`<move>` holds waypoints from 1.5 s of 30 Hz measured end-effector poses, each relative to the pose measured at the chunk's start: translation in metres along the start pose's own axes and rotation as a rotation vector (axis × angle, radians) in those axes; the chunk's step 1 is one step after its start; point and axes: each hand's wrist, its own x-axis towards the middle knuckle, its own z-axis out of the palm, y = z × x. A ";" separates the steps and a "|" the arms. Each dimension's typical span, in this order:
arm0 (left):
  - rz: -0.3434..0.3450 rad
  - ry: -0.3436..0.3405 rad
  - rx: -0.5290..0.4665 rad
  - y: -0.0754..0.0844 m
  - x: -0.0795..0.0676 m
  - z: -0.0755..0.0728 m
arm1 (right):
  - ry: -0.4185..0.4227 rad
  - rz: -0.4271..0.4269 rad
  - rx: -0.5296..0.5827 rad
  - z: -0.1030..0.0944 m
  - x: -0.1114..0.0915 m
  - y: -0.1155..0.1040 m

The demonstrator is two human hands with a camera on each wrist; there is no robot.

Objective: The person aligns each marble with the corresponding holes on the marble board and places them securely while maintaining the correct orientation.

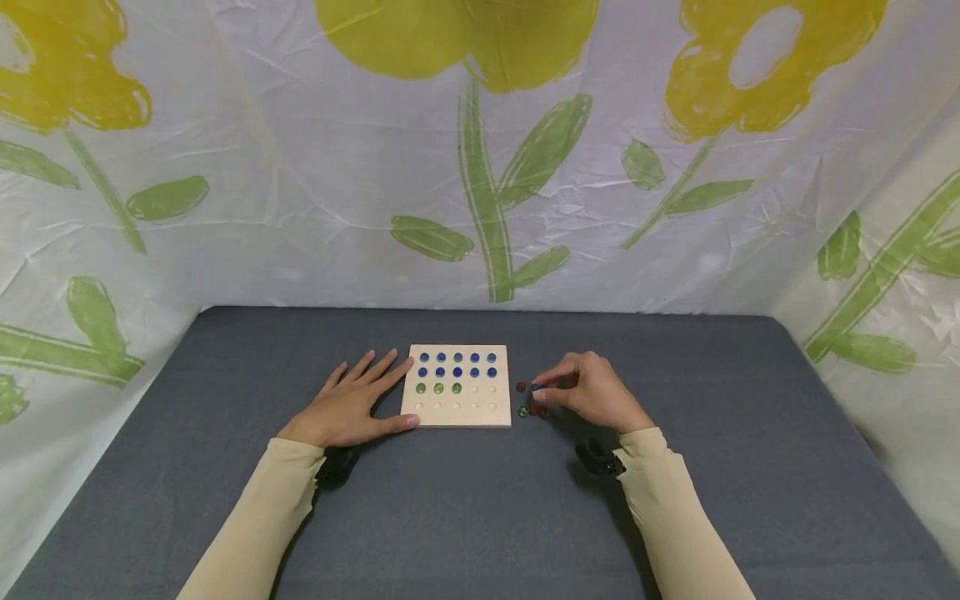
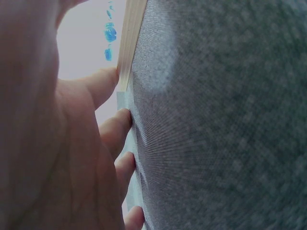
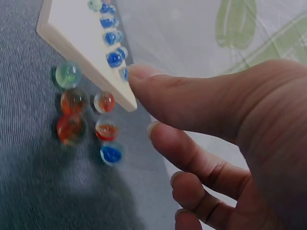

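A pale wooden board (image 1: 455, 418) with rows of round hollows lies on the table. Blue marbles (image 3: 114, 59) fill most of its two back rows, and three green marbles (image 1: 438, 388) sit in the left of the third row. My left hand (image 1: 347, 407) is spread flat, thumb and index finger touching the board's left side. To the board's right, my right hand (image 1: 595, 390) hovers with bent fingers over loose marbles. Its thumb and index finger stand apart with nothing visible between them. Below them are a blue marble (image 3: 112, 153), a green marble (image 3: 68, 75) and several red marbles (image 3: 71, 128).
A dark grey cloth (image 1: 465, 517) covers the table. Behind it and at both sides hangs a white sheet (image 1: 322, 167) printed with yellow flowers and green leaves. A dark wrist device (image 1: 597, 458) sits beneath the right wrist.
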 end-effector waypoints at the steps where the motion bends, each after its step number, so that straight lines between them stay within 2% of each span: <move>1: 0.001 0.001 0.000 0.000 0.000 0.000 | 0.011 -0.001 -0.003 0.001 0.001 -0.001; 11: 0.013 -0.003 0.000 -0.001 0.000 0.000 | 0.144 -0.059 -0.015 0.017 0.010 -0.015; 25: 0.008 -0.005 0.001 -0.001 0.000 0.001 | 0.149 -0.044 0.024 0.034 0.021 -0.040; 35: 0.011 -0.010 0.003 -0.001 0.000 0.000 | 0.156 -0.030 -0.010 0.048 0.027 -0.035; 45: 0.011 -0.010 0.008 -0.003 0.001 0.000 | 0.194 -0.066 -0.033 0.058 0.031 -0.035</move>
